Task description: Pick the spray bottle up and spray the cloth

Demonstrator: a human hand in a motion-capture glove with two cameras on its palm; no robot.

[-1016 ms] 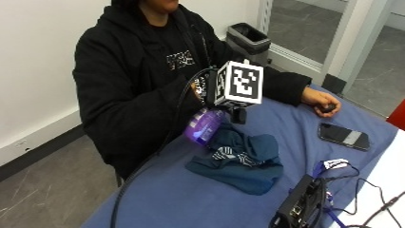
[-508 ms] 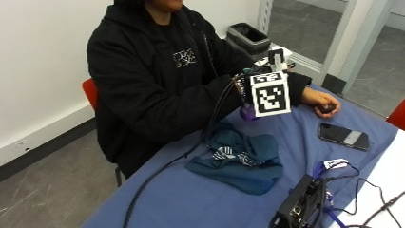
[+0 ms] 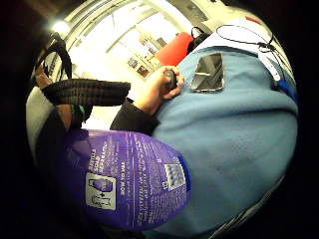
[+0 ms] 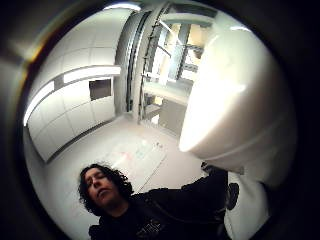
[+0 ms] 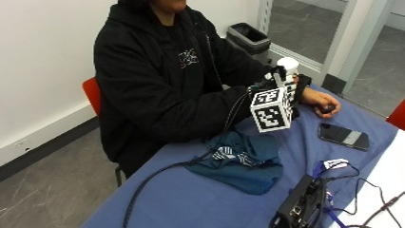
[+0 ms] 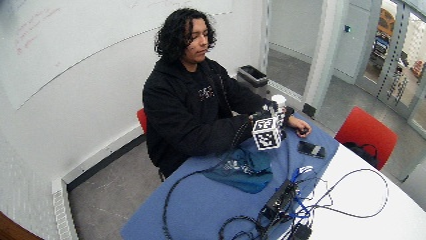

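So I'm holding the spray bottle (image 5: 288, 66) up off the counter (image 5: 190, 199) in my gloved right hand (image 5: 278, 97), fingers curling round it by the look of it, purple body (image 3: 124, 184) against my palm. I'm keeping it upright, white top uppermost, probably so I can aim down at the cloth (image 5: 244, 159) lying bunched just below. My bare hand (image 5: 319, 100) is resting out of the way near the phone (image 5: 343, 136).

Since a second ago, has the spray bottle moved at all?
Yes. The gloved right hand has lifted the spray bottle from beside the cloth, up and toward the phone.
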